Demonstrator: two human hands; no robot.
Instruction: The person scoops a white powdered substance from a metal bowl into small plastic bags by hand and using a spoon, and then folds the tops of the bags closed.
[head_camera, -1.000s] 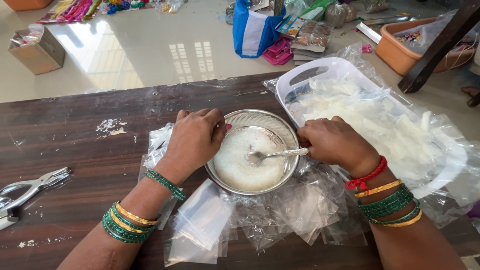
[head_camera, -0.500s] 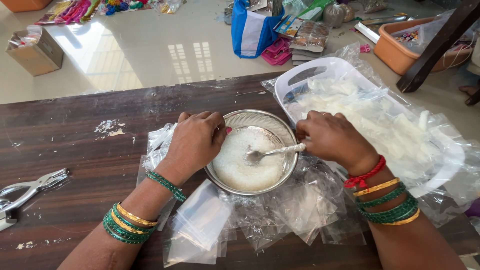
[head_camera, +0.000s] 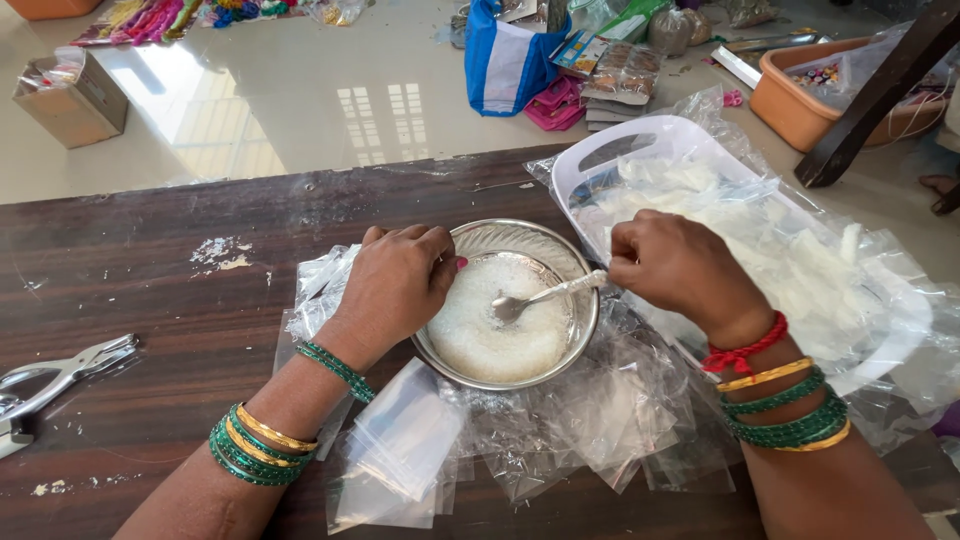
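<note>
A round steel bowl (head_camera: 575, 330) half full of white grains sits on the dark wooden table (head_camera: 150, 300). My left hand (head_camera: 395, 285) rests over the bowl's left rim, fingers curled on its edge. My right hand (head_camera: 680, 265) pinches the handle of a steel spoon (head_camera: 545, 296), whose tip lies in the white grains (head_camera: 505, 335). Small clear plastic pouches (head_camera: 410, 445) lie spread under and in front of the bowl.
A white tray (head_camera: 640, 145) with white pieces under clear plastic lies at the right. A metal punch tool (head_camera: 60, 375) rests at the left edge. On the floor beyond stand a cardboard box (head_camera: 70, 95), a blue and white bag (head_camera: 505, 60) and an orange tub (head_camera: 800, 100).
My right hand has shifted the spoon slightly in the grains. My left hand stays on the bowl's rim.
</note>
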